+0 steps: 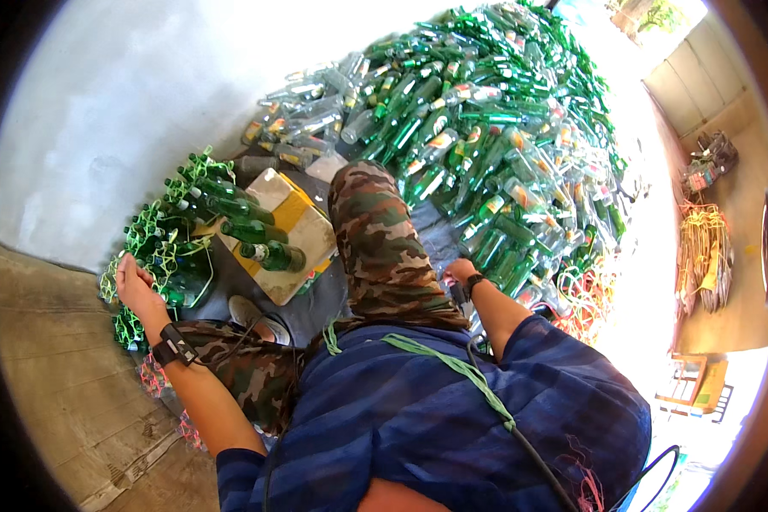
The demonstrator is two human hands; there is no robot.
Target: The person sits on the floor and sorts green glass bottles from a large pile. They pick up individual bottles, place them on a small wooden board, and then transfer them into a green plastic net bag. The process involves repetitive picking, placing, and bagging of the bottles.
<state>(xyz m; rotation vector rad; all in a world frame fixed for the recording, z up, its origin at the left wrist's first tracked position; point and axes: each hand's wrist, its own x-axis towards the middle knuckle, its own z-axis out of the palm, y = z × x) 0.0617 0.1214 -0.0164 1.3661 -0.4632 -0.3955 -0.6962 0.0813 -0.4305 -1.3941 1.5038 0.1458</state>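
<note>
My left hand (142, 293) is raised at the left with bent fingers, in front of green glass bottles (189, 275) bundled with light green plastic twine (160, 230). Whether its fingertips pinch the twine is unclear. Several green bottles (275, 256) rest on a white foam box (301, 233) with yellow tape, their necks towards the left. My right hand (459, 272) is low beside my camouflage-clad knee (377, 224), by the edge of a large heap of loose bottles (486, 141). Its fingers are curled and partly hidden, and I see no bottle in them.
Green and clear bottles spread along the pale wall (134, 96). Tangled pink and white twine (582, 294) lies right of the heap. My shoe (259, 320) stands beside the box on dark sheeting (320, 301). A black cable (537, 461) hangs along my shirt.
</note>
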